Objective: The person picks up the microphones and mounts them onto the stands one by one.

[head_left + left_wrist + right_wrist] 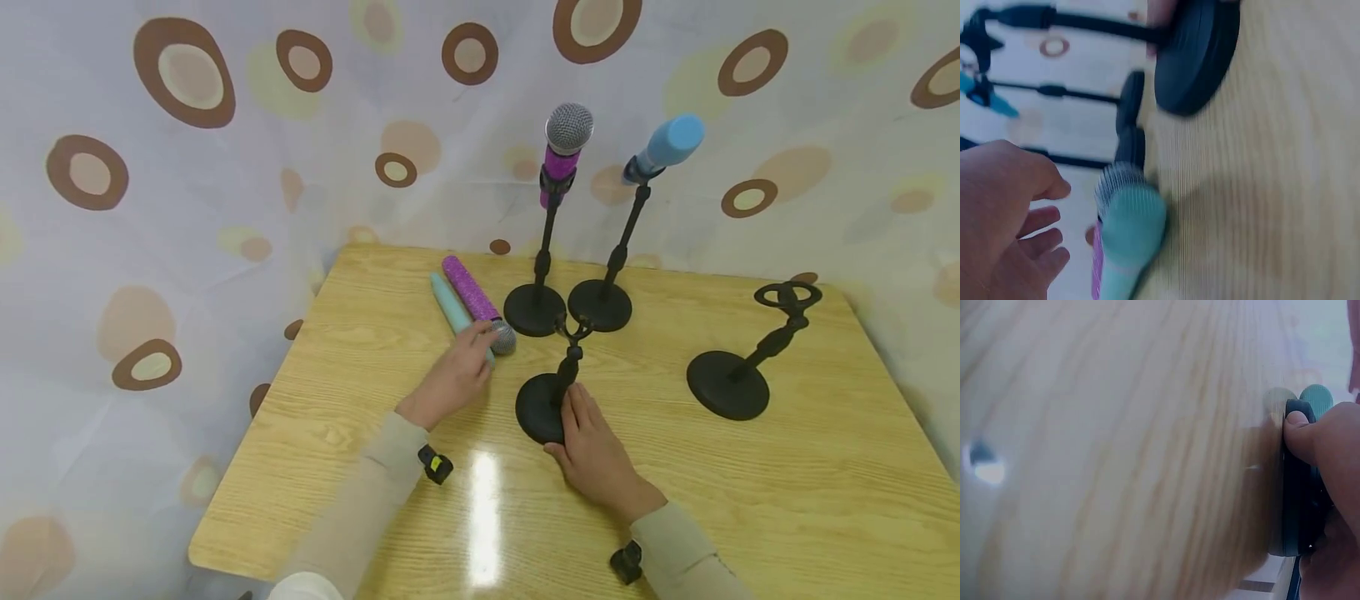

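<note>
My left hand [455, 373] hovers over two microphones lying side by side: a teal one [450, 302] and a glittery purple one [470, 287] with a silver mesh head. In the left wrist view its fingers [1041, 240] are loosely bent beside the teal microphone's head [1133, 219], with a gap between. My right hand [596, 450] grips the round black base of a short microphone stand [538, 408], whose holder on top is vacant. The thumb [1297, 419] presses the base's edge in the right wrist view; the other fingers are partly hidden.
Behind stand two stands, one bearing a purple microphone [561, 162], the other a blue one [667, 143]. Another stand [727, 385] with a vacant double holder is on the right. The wooden table [337, 333] meets a patterned cloth backdrop [225, 192].
</note>
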A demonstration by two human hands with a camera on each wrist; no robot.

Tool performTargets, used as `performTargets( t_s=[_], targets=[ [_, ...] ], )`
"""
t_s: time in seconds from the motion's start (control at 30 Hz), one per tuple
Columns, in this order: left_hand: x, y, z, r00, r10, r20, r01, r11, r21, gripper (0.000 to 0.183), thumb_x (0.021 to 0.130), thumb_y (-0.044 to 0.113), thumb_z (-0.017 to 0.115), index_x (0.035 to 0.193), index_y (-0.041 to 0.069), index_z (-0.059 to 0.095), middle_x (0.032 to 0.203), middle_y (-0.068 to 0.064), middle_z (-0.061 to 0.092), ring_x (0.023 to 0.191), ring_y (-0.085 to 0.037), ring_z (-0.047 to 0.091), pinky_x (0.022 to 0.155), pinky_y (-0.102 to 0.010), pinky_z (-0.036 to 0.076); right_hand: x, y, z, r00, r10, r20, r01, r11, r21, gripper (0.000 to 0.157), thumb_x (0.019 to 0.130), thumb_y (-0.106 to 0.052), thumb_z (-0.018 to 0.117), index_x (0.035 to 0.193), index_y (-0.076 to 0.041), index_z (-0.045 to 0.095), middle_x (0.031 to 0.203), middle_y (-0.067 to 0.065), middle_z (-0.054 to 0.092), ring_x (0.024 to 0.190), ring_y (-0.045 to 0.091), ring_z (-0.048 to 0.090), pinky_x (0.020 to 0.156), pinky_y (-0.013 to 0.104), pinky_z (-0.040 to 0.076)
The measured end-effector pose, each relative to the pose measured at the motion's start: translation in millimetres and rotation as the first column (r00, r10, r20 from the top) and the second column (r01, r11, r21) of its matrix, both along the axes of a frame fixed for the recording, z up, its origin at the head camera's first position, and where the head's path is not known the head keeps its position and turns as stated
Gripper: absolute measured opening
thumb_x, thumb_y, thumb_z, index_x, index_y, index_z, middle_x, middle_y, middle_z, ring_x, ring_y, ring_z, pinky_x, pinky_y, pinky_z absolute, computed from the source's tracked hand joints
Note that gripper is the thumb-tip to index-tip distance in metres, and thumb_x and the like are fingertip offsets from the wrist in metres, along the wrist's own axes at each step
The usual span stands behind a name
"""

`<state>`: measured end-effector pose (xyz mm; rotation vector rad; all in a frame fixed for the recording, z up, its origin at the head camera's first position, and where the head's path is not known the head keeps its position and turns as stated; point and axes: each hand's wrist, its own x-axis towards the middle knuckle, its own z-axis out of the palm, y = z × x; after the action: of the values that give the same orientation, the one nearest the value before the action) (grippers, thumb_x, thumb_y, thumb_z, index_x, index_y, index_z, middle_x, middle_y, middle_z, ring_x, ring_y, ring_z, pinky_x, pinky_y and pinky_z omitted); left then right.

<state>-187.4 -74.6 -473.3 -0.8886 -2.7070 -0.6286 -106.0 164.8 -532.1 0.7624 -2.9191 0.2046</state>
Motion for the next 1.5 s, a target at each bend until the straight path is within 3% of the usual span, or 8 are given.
performTargets(
  t_s=[0.1,0.27,0.47,0.57,0.83,0.97,1.23,1.5],
  targets=[
    [-19.0,-16,-7.4,0.998,0.047,-0.039,-0.050,0.995,-0.083,0.045,0.085,-0.001,0.047,0.128,-0.007,0.039,0.133,-0.021,0.040,0.127,-0.030,0.035,0.110,-0.034,0.024,0.3,0,1.7,0.999,-0.013,0.034,0.013,1.000,-0.013,0.075,0.090,-0.039,0.049,0.136,0.014,0.020,0.144,0.030,0.013,0.135,0.038,0.013,0.109,0.046,0.021],
    [-24.5,-28,-11.0,0.992,0.116,0.045,-0.099,0.957,-0.273,0.056,0.082,0.000,0.053,0.134,-0.003,0.034,0.139,-0.020,0.036,0.128,-0.034,0.035,0.108,-0.042,0.025,2.4,-1,2.2,0.998,-0.017,0.055,0.019,0.999,-0.038,0.074,0.090,-0.038,0.048,0.136,0.014,0.020,0.144,0.030,0.012,0.135,0.038,0.013,0.109,0.046,0.020],
    [-28.2,-26,-20.1,0.975,0.159,-0.155,-0.199,0.937,-0.287,0.054,0.074,0.005,0.066,0.126,0.006,0.049,0.125,-0.017,0.048,0.110,-0.034,0.048,0.098,-0.048,0.037,2.0,-1,0.4,1.000,-0.004,-0.028,0.003,0.998,-0.060,0.074,0.088,-0.035,0.054,0.133,0.015,0.025,0.142,0.031,0.017,0.134,0.040,0.018,0.108,0.047,0.023],
    [-28.6,-24,-19.0,0.965,0.162,-0.206,-0.217,0.936,-0.279,0.049,0.072,0.004,0.068,0.119,0.008,0.055,0.118,-0.016,0.051,0.102,-0.032,0.048,0.096,-0.046,0.037,2.2,-1,1.3,0.999,-0.004,-0.037,0.000,0.996,-0.084,0.075,0.087,-0.035,0.056,0.133,0.016,0.025,0.142,0.032,0.018,0.133,0.040,0.019,0.107,0.048,0.025],
    [-26.9,-22,-17.9,0.982,0.171,-0.079,-0.188,0.914,-0.359,0.040,0.075,0.000,0.064,0.112,0.015,0.061,0.119,-0.013,0.047,0.105,-0.030,0.041,0.101,-0.045,0.030,3.3,0,2.0,1.000,-0.018,0.004,0.019,0.997,-0.079,0.075,0.089,-0.037,0.052,0.135,0.014,0.021,0.145,0.029,0.013,0.135,0.037,0.016,0.108,0.046,0.023],
    [-23.9,-23,-21.3,0.983,0.166,-0.074,-0.182,0.927,-0.328,0.041,0.073,-0.003,0.065,0.110,0.014,0.062,0.119,-0.013,0.047,0.106,-0.030,0.041,0.101,-0.044,0.031,4.2,-1,2.0,1.000,-0.025,0.000,0.025,0.995,-0.099,0.075,0.088,-0.037,0.052,0.136,0.012,0.020,0.145,0.027,0.013,0.136,0.036,0.016,0.109,0.045,0.023],
    [-16.0,-34,-29.8,0.987,0.131,-0.092,-0.144,0.976,-0.160,0.042,0.072,-0.008,0.061,0.109,0.013,0.061,0.124,-0.016,0.047,0.118,-0.032,0.039,0.104,-0.047,0.028,4.0,-7,1.8,0.997,-0.070,-0.014,0.069,0.995,-0.067,0.077,0.089,-0.040,0.050,0.137,0.011,0.019,0.147,0.026,0.010,0.136,0.036,0.014,0.108,0.045,0.024],
    [-11.3,-35,-21.3,0.983,0.128,-0.130,-0.133,0.991,-0.031,0.041,0.074,-0.003,0.063,0.112,0.012,0.058,0.121,-0.012,0.052,0.118,-0.030,0.044,0.102,-0.045,0.032,3.6,-8,0.0,0.997,-0.071,-0.011,0.071,0.996,-0.063,0.077,0.089,-0.040,0.050,0.137,0.011,0.019,0.146,0.027,0.011,0.136,0.037,0.014,0.108,0.046,0.024]
  ],
)
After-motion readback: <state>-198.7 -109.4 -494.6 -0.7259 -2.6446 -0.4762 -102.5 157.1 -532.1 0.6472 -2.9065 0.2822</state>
